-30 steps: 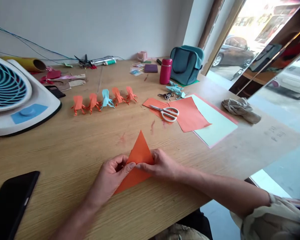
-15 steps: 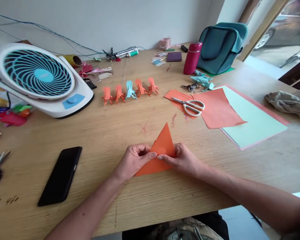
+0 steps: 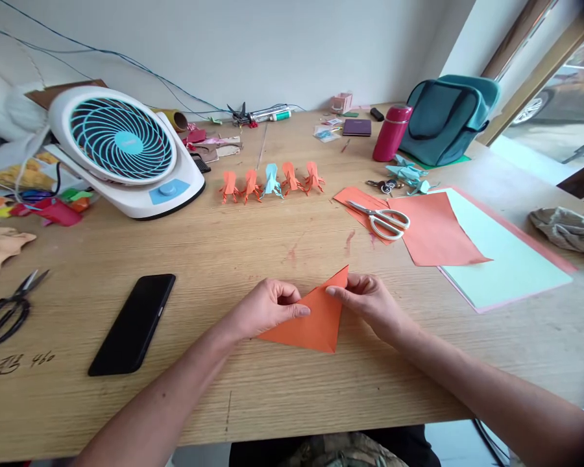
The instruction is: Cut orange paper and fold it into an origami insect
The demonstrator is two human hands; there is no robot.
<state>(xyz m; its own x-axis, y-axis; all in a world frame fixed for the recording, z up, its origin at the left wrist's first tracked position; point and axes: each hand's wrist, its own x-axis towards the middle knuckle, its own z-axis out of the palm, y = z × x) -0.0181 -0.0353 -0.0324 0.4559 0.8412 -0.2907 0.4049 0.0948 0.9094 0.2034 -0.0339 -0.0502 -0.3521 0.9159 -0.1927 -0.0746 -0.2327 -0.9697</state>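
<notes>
A folded orange sheet of paper [image 3: 316, 324], roughly triangular, is held between both hands just above the front part of the wooden table [image 3: 272, 402]. My left hand [image 3: 272, 305] pinches its upper left edge, thumb on the near face and fingers behind. Near the top right corner, my right hand [image 3: 367, 299] grips the paper between thumb and fingers. Beyond the hands stands a row of folded paper insects, several orange [image 3: 290, 178] and one light blue [image 3: 271, 180]. White-handled scissors [image 3: 387, 220] rest on orange paper [image 3: 440, 227] to the right.
A black phone [image 3: 133, 324] and black scissors [image 3: 12, 308] lie on the left, with a white fan [image 3: 126, 149] behind. Pale green sheets [image 3: 506, 272], keys [image 3: 384, 186], blue paper figures [image 3: 406, 174], a pink bottle [image 3: 392, 133] and a teal bag [image 3: 442, 123] are on the right.
My right hand has shifted up toward the paper's top corner, and the thumbs have moved apart. The paper's peak leans further right and its lower corner shows. The view has shifted left.
</notes>
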